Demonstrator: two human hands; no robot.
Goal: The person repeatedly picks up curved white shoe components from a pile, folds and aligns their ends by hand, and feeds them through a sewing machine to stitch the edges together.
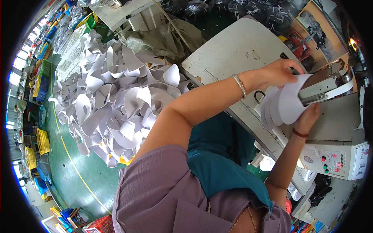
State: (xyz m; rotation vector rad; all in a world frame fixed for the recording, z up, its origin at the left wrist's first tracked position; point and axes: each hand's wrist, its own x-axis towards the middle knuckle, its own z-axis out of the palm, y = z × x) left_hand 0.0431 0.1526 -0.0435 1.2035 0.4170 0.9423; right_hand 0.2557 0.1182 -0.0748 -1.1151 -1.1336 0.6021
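Observation:
A curved white sheet piece (291, 99) is held up against the metal arm (316, 91) of a bench machine. My left hand (281, 73) grips its upper edge, with a finger bent over toward the machine. Below, my right hand (309, 118) is closed at the lower edge of the same piece, close under the metal arm; part of its fingers is hidden. More white pieces (267, 110) hang in a layered row just left of the held one. Whether they are joined to it I cannot tell.
A large heap of curled white pieces (112, 89) lies at the left on the green floor. The pale worktable (233, 50) extends ahead. A control box (330, 161) with buttons sits at the right. Dark bags (268, 19) and an open wooden box (330, 35) are farther off.

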